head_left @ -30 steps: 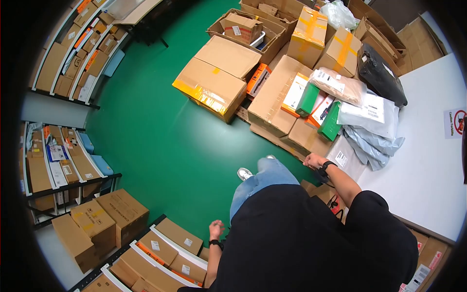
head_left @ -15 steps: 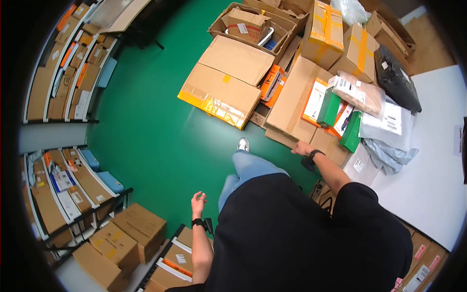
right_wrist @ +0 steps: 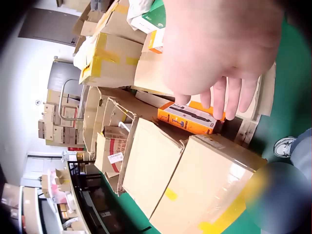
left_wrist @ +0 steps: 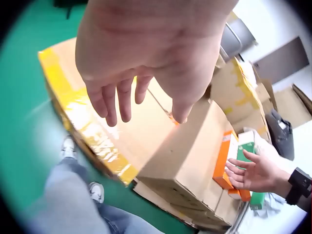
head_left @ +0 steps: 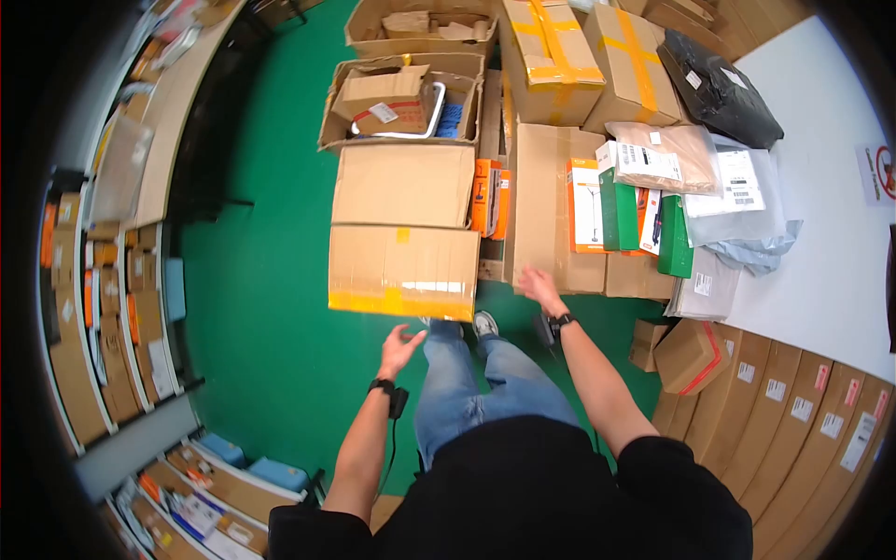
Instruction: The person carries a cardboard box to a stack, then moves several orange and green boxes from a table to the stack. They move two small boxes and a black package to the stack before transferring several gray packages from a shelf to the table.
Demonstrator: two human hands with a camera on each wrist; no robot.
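My left hand (head_left: 401, 349) hangs with fingers extended just before the front edge of a large cardboard box (head_left: 401, 266), which has yellow tape along its lower edge. In the left wrist view its loosely spread fingers overlap that box and hold nothing. My right hand (head_left: 541, 287) reaches forward, relaxed and holding nothing, close to the front of a long cardboard box (head_left: 541, 205). Between the two boxes lie orange boxes (right_wrist: 187, 118) with a tool pictured on them. A white carton (head_left: 586, 207), green boxes (head_left: 618, 207) and a tan plastic parcel (head_left: 686, 154) rest on the cardboard at right.
Behind stand an open carton (head_left: 331, 117) with a smaller box inside and tall taped boxes (head_left: 551, 56). A white table (head_left: 821, 243) is at right, above upright flat cartons (head_left: 747, 411). Loaded shelving (head_left: 103, 327) lines the left. Green floor (head_left: 261, 336) lies between.
The person has turned toward the taped box, which now lies straight ahead. Both hands have come forward in front of the body, the left one nearing the box's front edge.
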